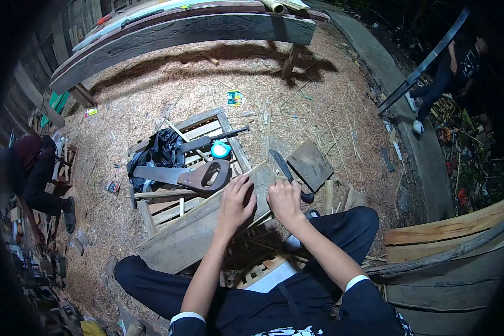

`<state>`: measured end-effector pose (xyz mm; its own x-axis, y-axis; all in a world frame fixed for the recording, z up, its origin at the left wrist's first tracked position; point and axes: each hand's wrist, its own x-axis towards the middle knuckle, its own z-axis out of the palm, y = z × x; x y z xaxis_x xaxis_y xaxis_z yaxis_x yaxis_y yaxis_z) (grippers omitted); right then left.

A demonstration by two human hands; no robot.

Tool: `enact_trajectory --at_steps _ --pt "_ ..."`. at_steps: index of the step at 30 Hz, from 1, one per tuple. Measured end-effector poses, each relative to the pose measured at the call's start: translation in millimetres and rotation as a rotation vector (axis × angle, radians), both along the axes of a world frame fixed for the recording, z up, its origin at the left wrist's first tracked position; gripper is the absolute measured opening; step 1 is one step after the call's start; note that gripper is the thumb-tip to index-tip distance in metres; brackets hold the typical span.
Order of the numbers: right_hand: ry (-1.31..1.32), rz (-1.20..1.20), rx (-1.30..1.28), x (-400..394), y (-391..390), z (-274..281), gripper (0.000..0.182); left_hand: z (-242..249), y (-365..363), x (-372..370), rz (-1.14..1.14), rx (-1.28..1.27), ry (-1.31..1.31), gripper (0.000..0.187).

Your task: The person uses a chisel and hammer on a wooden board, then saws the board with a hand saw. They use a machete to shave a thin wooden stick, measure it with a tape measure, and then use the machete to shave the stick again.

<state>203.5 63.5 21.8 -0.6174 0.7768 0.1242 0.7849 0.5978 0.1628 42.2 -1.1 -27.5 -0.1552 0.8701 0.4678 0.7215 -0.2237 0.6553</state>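
A long grey wooden board (179,241) lies slanted in front of my knees, its left end over my left knee. My left hand (238,203) rests on the board with its fingers curled; what lies beneath them is hidden. Right beside it, my right hand (285,200) is closed at the board's right end, its fingers bent over something too small to make out. A dark curved blade (280,164) lies just beyond my right hand. The handsaw (199,176) rests on a slatted wooden frame (236,140) beyond the board.
On the frame are a black plastic bag (163,148), a sheathed knife (199,144) and a turquoise roll (220,149). A square wooden piece (311,166) lies at the right. Behind stands a long bench (190,39). People are at far left and upper right.
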Motion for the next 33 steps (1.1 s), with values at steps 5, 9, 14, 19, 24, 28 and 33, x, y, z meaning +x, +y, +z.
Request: enact_trajectory --at_steps 5,9,14,19,24,28,33 --pt "0.011 0.028 0.039 -0.2 -0.6 1.8 0.010 0.2 -0.4 -0.2 0.006 0.013 0.006 0.039" --pt "0.049 0.037 0.013 2.3 1.1 0.7 0.010 4.4 -0.7 0.0 0.006 0.001 0.014 0.040" --pt "0.187 0.050 -0.062 13.6 8.8 1.8 0.015 5.8 -1.4 0.6 0.008 0.013 -0.016 0.036" --pt "0.314 0.077 -0.140 26.6 6.9 11.0 0.017 5.1 -1.7 0.6 0.015 0.006 -0.037 0.037" --pt "0.190 0.039 -0.138 7.7 8.1 9.3 0.017 4.3 -1.3 -0.1 0.020 -0.004 -0.026 0.037" --pt "0.118 -0.081 -0.202 -2.7 9.5 16.2 0.017 3.5 0.4 -1.0 0.012 0.018 -0.034 0.038" --pt "0.128 -0.035 -0.120 1.4 2.8 9.2 0.018 3.4 -3.6 -0.7 0.006 -0.001 -0.044 0.038"
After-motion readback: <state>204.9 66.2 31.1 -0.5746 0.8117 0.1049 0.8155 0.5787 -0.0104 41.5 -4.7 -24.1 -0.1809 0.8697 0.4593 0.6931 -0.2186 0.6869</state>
